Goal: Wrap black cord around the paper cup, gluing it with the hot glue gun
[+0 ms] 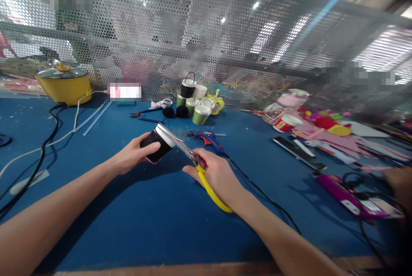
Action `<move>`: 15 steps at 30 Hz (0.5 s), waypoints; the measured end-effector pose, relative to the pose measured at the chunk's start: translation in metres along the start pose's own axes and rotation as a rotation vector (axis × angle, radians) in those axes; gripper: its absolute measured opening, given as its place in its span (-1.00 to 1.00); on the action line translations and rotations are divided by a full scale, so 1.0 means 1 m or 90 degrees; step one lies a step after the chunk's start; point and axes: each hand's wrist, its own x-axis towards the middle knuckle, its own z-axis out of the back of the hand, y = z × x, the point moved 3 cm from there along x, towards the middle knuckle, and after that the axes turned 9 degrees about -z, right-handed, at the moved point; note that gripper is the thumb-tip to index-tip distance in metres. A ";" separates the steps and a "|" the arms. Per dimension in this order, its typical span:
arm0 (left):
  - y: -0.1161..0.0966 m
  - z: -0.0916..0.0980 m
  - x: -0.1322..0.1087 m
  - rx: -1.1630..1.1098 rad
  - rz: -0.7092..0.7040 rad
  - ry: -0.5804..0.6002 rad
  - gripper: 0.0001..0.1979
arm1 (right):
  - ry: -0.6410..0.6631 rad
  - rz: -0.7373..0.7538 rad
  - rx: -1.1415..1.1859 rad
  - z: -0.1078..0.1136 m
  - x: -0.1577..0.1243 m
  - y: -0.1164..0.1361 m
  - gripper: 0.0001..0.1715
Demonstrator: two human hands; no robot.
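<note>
My left hand [137,154] is wrapped round a small black cup [156,146] with a white rim, tilted towards the right above the table. In my right hand [217,175] are scissors [209,188] with yellow handles. Their metal blades point up and left and reach the cup's white rim; whether they are cutting into it I cannot tell. Just beyond my right hand, a blue glue gun [206,136] lies on the table.
Behind stand several small green, white and black cups [201,113], beside black balls [175,112] and pliers [144,115]. A yellow pot [66,87] is at the back left. On the right lie a phone [299,153], pink sheets and a purple power strip [350,194] with cords.
</note>
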 end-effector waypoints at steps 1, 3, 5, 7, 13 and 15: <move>0.001 0.001 0.000 -0.033 0.012 0.010 -0.48 | 0.001 -0.002 0.001 0.000 0.000 0.000 -0.58; 0.003 0.001 0.000 -0.077 0.037 0.020 -0.50 | 0.006 -0.007 0.004 0.000 0.000 0.000 -0.57; 0.004 0.001 0.000 -0.078 0.050 0.021 -0.53 | 0.014 -0.011 0.008 -0.002 0.000 0.000 -0.52; 0.004 -0.001 -0.001 -0.045 0.044 0.019 -0.57 | 0.020 -0.015 0.013 -0.004 0.000 -0.001 -0.42; 0.002 -0.005 -0.003 0.054 0.014 0.012 -0.57 | 0.025 -0.011 0.026 -0.005 0.000 0.000 -0.39; 0.001 -0.005 -0.003 0.071 0.006 0.006 -0.57 | 0.019 -0.010 0.018 -0.004 0.000 0.000 -0.42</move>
